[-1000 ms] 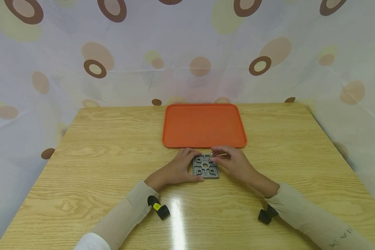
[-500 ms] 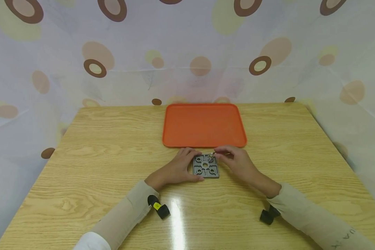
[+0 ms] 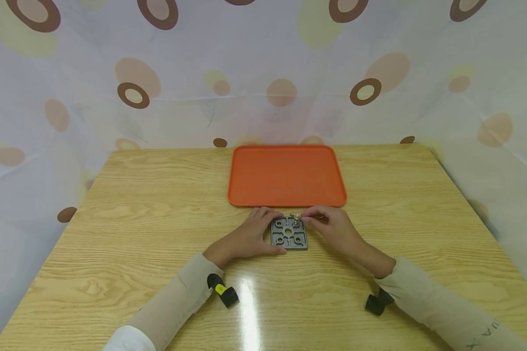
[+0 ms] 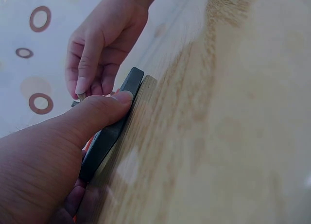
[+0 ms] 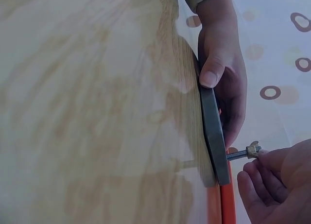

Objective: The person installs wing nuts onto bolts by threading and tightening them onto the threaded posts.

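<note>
Spotted curtain (image 3: 254, 58) along the far side, then a wood surface (image 3: 136, 234) with an orange tray (image 3: 287, 178) sitting at its far edge, roughly mid-way across. Left hand (image 3: 250, 239) is on the left side of the plate, fingers spread fairly wide and holding it, thumb on the near edge and the rest round the far one. Right hand (image 3: 335, 229) comes in from the right, fingers narrow, thumb and fingertip pinching a wing of the nut. The grey square plate (image 3: 289, 239) itself is just near of the tray. A bolt (image 5: 236, 155) sticks straight up from its far right corner, and the brass wing nut (image 5: 252, 149) is around the bolt's upper end, well clear of the plate.
</note>
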### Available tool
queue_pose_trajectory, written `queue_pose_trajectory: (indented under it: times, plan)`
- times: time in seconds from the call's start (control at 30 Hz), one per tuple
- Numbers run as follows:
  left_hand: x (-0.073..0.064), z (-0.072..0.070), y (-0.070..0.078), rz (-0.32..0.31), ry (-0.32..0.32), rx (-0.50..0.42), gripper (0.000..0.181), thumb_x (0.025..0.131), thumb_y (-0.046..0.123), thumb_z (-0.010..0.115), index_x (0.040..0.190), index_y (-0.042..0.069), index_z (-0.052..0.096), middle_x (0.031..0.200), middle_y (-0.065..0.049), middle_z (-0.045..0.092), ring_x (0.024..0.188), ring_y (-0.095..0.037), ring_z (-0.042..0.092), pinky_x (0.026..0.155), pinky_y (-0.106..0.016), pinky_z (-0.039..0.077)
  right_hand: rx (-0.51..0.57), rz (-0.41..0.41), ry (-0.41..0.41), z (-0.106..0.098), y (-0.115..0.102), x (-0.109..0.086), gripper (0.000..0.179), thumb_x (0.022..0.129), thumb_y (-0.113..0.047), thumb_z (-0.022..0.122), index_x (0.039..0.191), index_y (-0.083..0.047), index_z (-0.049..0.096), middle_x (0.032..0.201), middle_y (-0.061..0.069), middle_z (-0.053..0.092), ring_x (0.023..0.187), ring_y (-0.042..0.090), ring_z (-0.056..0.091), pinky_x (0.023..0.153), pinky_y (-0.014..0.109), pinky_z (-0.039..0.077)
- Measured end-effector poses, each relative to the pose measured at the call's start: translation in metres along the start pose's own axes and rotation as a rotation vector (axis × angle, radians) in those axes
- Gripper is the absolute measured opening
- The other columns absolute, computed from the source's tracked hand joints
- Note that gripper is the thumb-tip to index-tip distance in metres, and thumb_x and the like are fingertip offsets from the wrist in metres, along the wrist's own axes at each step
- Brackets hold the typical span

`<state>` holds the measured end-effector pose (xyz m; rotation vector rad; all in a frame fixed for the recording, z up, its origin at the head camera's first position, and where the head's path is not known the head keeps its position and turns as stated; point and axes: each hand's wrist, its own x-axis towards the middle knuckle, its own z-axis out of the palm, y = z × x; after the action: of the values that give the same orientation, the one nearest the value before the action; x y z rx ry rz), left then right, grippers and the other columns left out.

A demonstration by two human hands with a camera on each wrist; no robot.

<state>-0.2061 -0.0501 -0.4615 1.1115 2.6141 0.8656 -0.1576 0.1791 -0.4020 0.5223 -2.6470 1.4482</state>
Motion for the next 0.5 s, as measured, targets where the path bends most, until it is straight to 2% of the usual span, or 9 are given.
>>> queue_pose_trajectory:
  times: [0.27,0.5]
  plan:
    - [-0.001,-0.001,0.001,0.004,-0.001,-0.003,0.087,0.071,0.063,0.067,0.139,0.017,0.037,0.126,0.003,0.037,0.110,-0.013,0.031,0.092,-0.033,0.035,0.056,0.012,-0.007,0.007,0.033,0.005,0.018,0.085,-0.009,0.067,0.101,0.000,0.066,0.096,0.009,0.067,0.089,0.022,0.063,0.075,0.032,0.050]
    - [-0.001,-0.001,0.002,0.008,0.000,0.004,0.088,0.071,0.063,0.067,0.139,0.016,0.037,0.127,0.003,0.037,0.110,-0.014,0.031,0.092,-0.034,0.035,0.091,-0.003,-0.039,0.008,0.038,0.006,0.027,0.084,-0.011,0.068,0.108,0.000,0.064,0.100,0.009,0.066,0.092,0.021,0.063,0.077,0.028,0.050]
